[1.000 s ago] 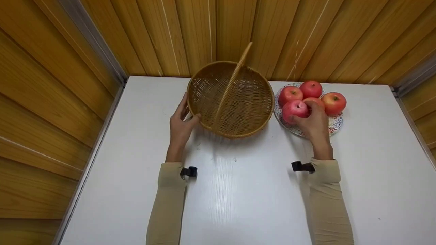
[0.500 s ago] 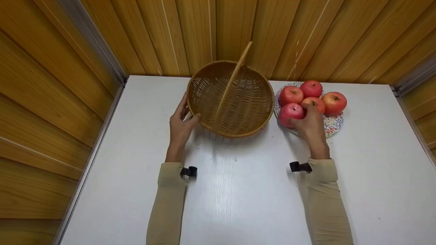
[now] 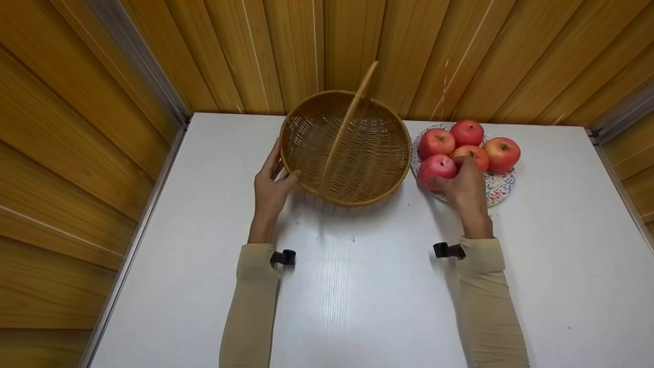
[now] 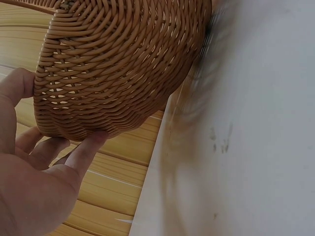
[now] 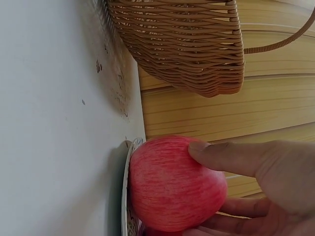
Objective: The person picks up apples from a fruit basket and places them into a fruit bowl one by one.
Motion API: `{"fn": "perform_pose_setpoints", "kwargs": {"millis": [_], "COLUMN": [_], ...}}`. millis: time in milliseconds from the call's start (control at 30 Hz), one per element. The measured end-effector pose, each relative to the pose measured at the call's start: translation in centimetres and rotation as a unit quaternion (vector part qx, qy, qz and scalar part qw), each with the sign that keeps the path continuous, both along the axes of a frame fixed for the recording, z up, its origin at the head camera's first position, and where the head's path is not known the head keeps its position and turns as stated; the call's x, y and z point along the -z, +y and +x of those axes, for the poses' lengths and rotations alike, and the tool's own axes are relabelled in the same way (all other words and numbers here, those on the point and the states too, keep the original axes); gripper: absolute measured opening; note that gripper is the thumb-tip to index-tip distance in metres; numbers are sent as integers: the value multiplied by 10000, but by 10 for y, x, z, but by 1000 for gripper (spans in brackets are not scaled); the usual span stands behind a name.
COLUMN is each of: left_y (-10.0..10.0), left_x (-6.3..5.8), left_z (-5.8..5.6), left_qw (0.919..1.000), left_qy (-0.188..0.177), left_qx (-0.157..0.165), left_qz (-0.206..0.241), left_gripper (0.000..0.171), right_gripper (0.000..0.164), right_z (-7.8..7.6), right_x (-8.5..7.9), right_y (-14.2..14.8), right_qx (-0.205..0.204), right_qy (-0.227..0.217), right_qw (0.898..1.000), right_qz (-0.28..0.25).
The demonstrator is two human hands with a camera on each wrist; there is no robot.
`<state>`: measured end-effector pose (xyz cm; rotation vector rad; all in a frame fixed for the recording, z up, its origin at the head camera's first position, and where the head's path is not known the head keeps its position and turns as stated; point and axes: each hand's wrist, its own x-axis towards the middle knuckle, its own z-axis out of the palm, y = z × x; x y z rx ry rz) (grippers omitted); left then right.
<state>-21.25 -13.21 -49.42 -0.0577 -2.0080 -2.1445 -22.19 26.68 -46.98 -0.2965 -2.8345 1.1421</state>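
Observation:
A brown wicker basket (image 3: 365, 168) with an arched handle (image 3: 343, 134) stands near the table's back edge; nothing lies inside it. My left hand (image 3: 272, 189) holds its left side, thumb at the rim and fingers against the outer weave, as the left wrist view also shows. To the right, a pinkish-red apple (image 5: 170, 182) sits at the front left of a speckled plate (image 3: 503, 189). Around that apple are the thumb and fingers of my right hand (image 3: 466, 189); some fingertips are hidden behind it. Several other red and yellow-red apples (image 3: 503, 154) share the plate.
The white table (image 3: 337, 286) meets wood-plank walls (image 3: 245, 56) at the back and sides. Basket and plate stand close together. A metal edge strip (image 3: 138, 245) runs along the table's left side.
My right hand has shifted slightly left and toward me with the pinkish-red apple, uncovering more of the apple behind it. The left hand and the basket have stayed in place.

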Motion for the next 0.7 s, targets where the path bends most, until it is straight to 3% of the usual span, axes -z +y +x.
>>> {"fn": "perform_pose_setpoints", "kwargs": {"millis": [233,700], "left_y": [-3,-2], "left_x": [15,17], "left_z": [-7,-8], "left_qw": [9999,9994], "left_qy": [111,21], "left_qx": [-72,-271], "left_qz": [-102,-202], "left_gripper": [80,79], "right_gripper": [67,68], "right_z": [1,1], "right_x": [0,-4], "right_y": [1,4], "right_qx": [-38,37], "right_qy": [141,220], "right_qw": [9998,9995], "right_qz": [154,217]}}
